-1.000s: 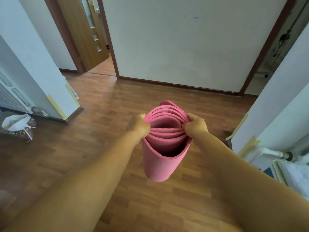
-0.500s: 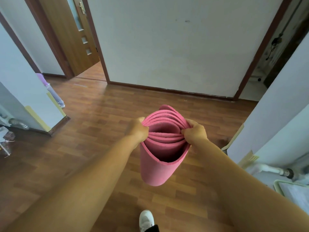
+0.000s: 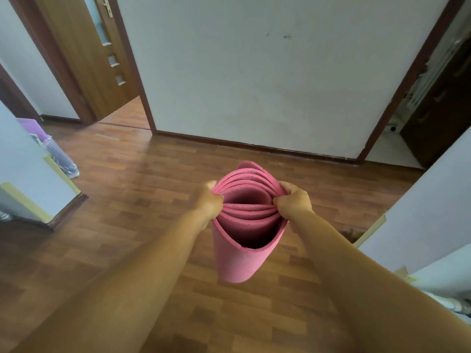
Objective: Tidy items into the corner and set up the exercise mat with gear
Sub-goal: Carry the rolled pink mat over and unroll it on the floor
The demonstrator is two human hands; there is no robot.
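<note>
Rolled pink mat (image 3: 239,261) sits btwn both hands, held upright w/ its open top end facing the camera, so the loose coils show as nested rings. Left hand (image 3: 209,202) grips the roll's left rim, fingers curled in over the outer layers and thumb up top. Right hand (image 3: 293,202) grips the right rim the same way, fingers bunched round several layers at the edge. The hands are level w/ each other, one on each side of the roll's mouth, w/ both forearms stretched fwd. Below the hands the roll hangs down over the wood floor (image 3: 153,187); can't tell how far off it the bottom end is. Straight ahead of the hands, beyond the mat, is a pale wall (image 3: 254,72) w/ a dark baseboard. Ahead and to the left of the left hand is an open wooden door (image 3: 84,59) w/ small glass panes. Further left, level w/ the hands, is a white panel (image 3: 23,174) w/ yellowish tape on its edge, and behind it a purple item (image 3: 33,126) w/ a clear-plastic-wrapped bundle (image 3: 60,156) just beside it. Ahead and to the right of the right hand is a dark doorway (image 3: 433,98); nearer on that side is another white panel (image 3: 433,200).
</note>
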